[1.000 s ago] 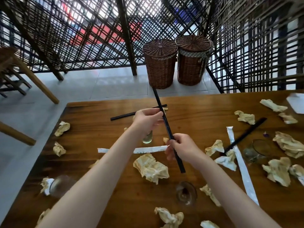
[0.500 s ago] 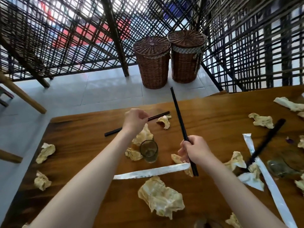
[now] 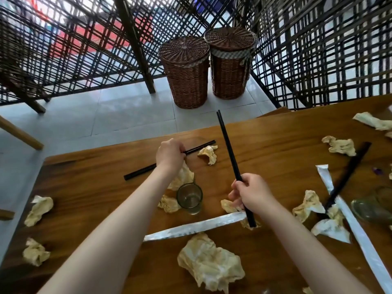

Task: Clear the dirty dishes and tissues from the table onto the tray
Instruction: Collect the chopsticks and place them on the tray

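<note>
Under the left hand (image 3: 169,153), chopstick (image 3: 199,147) seemingly pinched.

Left hand (image 3: 169,154) is down on the table (image 3: 89,187), fingers curled round a black chopstick (image 3: 199,147) lying flat near the far edge. Right hand (image 3: 251,193) grips a second pair (image 3: 230,158), tilted up, tips pointing at the baskets (image 3: 186,71). I see a glass (image 3: 189,198) upright between my forearms, tissue (image 3: 182,177) just behind it, another (image 3: 209,153) beside the flat chopstick. Big crumpled tissue (image 3: 210,266) near me. White wrapper (image 3: 195,227) runs under the right hand. A third chopstick (image 3: 350,172) lies across a wrapper on the right; second glass (image 3: 373,211) at right edge, blurred.
</note>
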Motion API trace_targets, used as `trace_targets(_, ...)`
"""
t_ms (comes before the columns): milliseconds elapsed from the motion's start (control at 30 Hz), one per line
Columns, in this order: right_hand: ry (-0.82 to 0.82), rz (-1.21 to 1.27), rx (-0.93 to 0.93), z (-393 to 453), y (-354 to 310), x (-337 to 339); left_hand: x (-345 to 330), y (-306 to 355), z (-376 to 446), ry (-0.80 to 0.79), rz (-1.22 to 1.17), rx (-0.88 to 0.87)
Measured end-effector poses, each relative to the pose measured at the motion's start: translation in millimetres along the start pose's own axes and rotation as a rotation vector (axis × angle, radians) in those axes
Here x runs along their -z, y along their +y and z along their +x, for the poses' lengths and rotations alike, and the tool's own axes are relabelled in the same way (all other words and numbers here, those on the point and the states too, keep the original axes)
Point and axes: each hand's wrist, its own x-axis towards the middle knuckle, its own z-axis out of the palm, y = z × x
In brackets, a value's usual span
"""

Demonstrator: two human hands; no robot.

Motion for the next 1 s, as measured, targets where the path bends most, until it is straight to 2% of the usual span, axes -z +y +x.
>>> trace_targets(467,0.005,-0.011,-0.02,-6.5,-1.0,1.2,4.9,1.1,-0.5,-0.019,0.007,0.02)
trace_targets(833,0.064,0.015,0.0,-38.1,-5.0,24.4,89.8,14.8,2.0,0.152,-0.277,-0.022)
trace_targets(1000,0.069,0.04,0.01,-60.8,-9.4,46.0,129.5,48.9,-12.7,0.153,-0.561,0.047)
